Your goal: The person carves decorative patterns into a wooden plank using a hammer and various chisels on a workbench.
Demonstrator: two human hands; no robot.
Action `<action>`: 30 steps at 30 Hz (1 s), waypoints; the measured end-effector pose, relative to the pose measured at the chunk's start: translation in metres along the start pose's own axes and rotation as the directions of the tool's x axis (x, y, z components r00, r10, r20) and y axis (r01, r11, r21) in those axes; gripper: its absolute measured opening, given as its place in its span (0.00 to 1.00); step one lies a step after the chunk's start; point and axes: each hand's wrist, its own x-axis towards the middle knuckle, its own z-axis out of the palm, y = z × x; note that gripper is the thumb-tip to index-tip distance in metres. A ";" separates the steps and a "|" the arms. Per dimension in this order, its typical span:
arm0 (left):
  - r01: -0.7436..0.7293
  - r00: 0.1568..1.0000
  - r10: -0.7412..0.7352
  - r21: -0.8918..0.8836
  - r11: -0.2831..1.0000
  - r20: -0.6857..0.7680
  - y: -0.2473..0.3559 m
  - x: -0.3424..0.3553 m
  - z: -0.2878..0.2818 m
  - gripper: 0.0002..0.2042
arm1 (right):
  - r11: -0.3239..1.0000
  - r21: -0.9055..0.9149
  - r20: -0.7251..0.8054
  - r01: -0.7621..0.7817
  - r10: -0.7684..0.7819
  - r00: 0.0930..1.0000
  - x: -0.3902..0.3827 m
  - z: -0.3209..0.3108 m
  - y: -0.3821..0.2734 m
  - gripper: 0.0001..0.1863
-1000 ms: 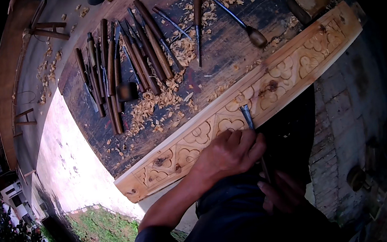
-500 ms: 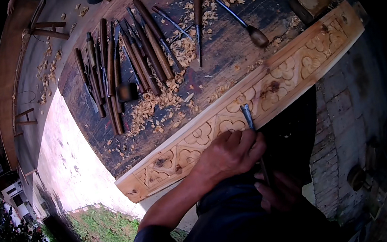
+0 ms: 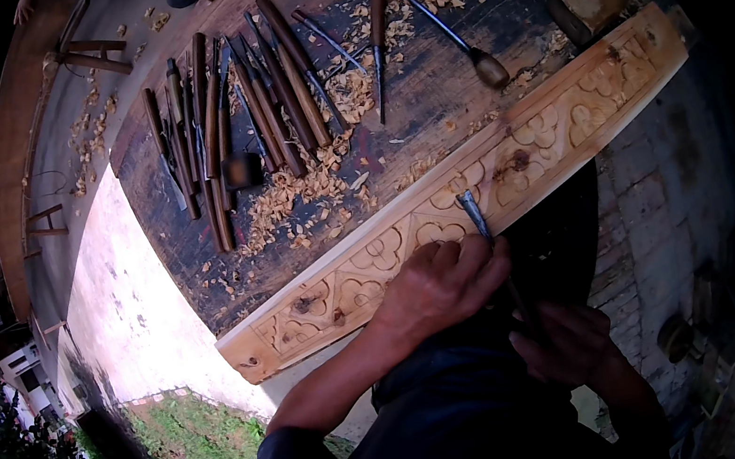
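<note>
My left hand (image 3: 438, 287) is closed around the shank of a carving gouge (image 3: 471, 206), its knuckles resting at the near edge of a long pale wooden board (image 3: 363, 263). The metal blade touches the board's carved face, near its middle. Quatrefoil shapes and slanting lines are cut along the wood. Lower down, in shadow, my right hand (image 3: 567, 342) wraps the dark handle end of the same gouge. Part of that handle is hidden by the hands and the dark clothing.
Behind the board, a dark worktable (image 3: 296, 261) bears a row of wooden-handled chisels (image 3: 207, 111), scattered wood shavings (image 3: 288, 205) and a gouge with a rounded handle (image 3: 488, 67). A wooden stool (image 3: 90, 57) stands on the floor at far left.
Both hands have shifted slightly right with the gouge, and its handle leans more to the right. My right hand and forearm have come further into sight.
</note>
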 end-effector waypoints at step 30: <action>-0.220 0.970 0.207 -0.101 0.970 -0.127 0.010 0.005 0.007 0.16 | 0.581 0.297 0.237 -0.758 0.724 0.648 -0.072 -0.008 -0.071 0.31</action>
